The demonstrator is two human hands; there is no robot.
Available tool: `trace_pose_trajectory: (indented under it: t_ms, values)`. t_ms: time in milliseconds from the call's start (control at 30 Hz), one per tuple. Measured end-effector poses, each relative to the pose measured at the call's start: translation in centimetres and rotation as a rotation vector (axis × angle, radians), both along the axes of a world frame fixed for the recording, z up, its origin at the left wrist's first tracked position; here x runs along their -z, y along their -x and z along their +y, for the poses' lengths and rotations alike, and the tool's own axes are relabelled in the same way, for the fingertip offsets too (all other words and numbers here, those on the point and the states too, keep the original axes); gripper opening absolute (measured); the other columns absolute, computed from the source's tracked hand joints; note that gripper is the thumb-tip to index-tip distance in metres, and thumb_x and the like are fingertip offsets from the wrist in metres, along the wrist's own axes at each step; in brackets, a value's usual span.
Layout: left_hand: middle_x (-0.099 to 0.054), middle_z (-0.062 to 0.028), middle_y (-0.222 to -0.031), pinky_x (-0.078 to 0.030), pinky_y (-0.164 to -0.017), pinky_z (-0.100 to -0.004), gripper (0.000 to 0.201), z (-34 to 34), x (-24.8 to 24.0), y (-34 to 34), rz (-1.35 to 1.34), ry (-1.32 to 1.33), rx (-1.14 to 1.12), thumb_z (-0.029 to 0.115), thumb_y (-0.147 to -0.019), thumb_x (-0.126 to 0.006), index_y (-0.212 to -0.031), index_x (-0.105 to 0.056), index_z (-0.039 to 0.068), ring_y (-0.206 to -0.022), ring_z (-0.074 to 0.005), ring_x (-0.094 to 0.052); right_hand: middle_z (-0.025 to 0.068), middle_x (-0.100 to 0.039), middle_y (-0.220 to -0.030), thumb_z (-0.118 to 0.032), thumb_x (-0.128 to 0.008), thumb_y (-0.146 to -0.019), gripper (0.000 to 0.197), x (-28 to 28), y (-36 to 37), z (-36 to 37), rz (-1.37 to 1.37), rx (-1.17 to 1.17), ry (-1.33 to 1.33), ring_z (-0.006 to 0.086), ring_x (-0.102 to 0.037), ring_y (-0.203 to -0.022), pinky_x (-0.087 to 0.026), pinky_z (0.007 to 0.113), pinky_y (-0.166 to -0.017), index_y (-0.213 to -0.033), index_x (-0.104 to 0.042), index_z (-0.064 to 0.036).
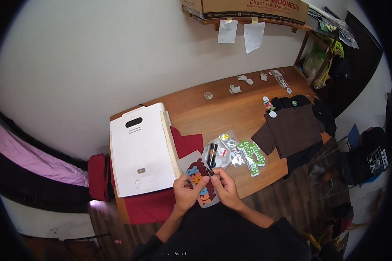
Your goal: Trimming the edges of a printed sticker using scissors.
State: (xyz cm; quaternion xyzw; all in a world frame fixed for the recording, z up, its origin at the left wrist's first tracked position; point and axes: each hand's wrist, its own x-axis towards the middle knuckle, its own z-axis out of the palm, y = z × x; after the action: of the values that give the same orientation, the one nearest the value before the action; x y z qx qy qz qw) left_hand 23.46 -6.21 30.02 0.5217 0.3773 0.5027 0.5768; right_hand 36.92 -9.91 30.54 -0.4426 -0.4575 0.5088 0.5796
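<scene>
My left hand (187, 193) is closed on the left edge of a printed transfer film sheet (195, 168), with its thumb lying over the print. Orange and blue lettering on a dark maroon shape covers the pale sheet, which is held tilted near the table's front edge. My right hand (225, 189) is closed at the sheet's right edge, pinching a small dark tool (211, 172) whose kind is mostly hidden by the fingers. Just beyond the hands, a clear round container (221, 163) holds a black cylinder (212, 153) and small white pieces. Green-and-white lettering transfers (251, 162) lie to its right.
A white heat press (139, 152) stands at left over red cloth (189, 143). Folded dark brown shirts (294, 130) lie at the table's right. Film scraps (235, 89) line the back of the wooden table (217, 115). Another person (366, 161) sits at far right.
</scene>
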Motion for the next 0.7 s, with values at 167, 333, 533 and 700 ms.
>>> trace_pose_trajectory:
  t_ms: [167,333,533,700]
  values:
    - [-0.064,-0.0046,-0.081,-0.047,-0.061,-0.0191,0.018,-0.14,-0.31,-0.18,-0.051,0.012,0.025,0.004,-0.078,-0.068,-0.091,-0.059,-0.004,-0.07,-0.0056,-0.057,-0.0032,-0.048,-0.071,-0.014,-0.047,-0.092,0.015,0.24,-0.04,-0.01,-0.001,0.003,0.001,0.0013,-0.04,-0.066,-0.035,0.018,-0.058,-0.097,-0.05,-0.001]
    - [-0.064,-0.0052,-0.083,-0.047,-0.062,-0.0192,0.019,-0.24,-0.27,-0.27,-0.054,-0.003,0.036,0.004,-0.078,-0.067,-0.093,-0.058,-0.004,-0.071,-0.0064,-0.058,-0.0036,-0.047,-0.071,-0.014,-0.047,-0.092,0.014,0.49,-0.12,0.08,-0.015,0.012,0.004,0.0014,-0.04,-0.067,-0.035,0.018,-0.057,-0.097,-0.05,-0.0011]
    - [-0.064,-0.0059,-0.084,-0.047,-0.061,-0.0191,0.02,-0.29,-0.13,-0.26,-0.06,-0.01,0.054,0.003,-0.079,-0.066,-0.095,-0.058,-0.004,-0.071,-0.0066,-0.058,-0.0035,-0.047,-0.07,-0.014,-0.047,-0.092,0.014,0.51,-0.24,0.1,-0.035,0.022,-0.006,0.0015,-0.04,-0.066,-0.035,0.018,-0.057,-0.096,-0.049,-0.0009]
    - [-0.064,-0.0061,-0.085,-0.047,-0.062,-0.0191,0.02,-0.46,-0.36,-0.45,-0.057,-0.02,0.056,0.003,-0.079,-0.066,-0.095,-0.057,-0.005,-0.072,-0.0066,-0.058,-0.0035,-0.045,-0.069,-0.014,-0.048,-0.091,0.014,0.66,-0.19,0.23,-0.014,0.036,-0.004,0.0017,-0.039,-0.065,-0.034,0.018,-0.056,-0.096,-0.049,-0.0009]
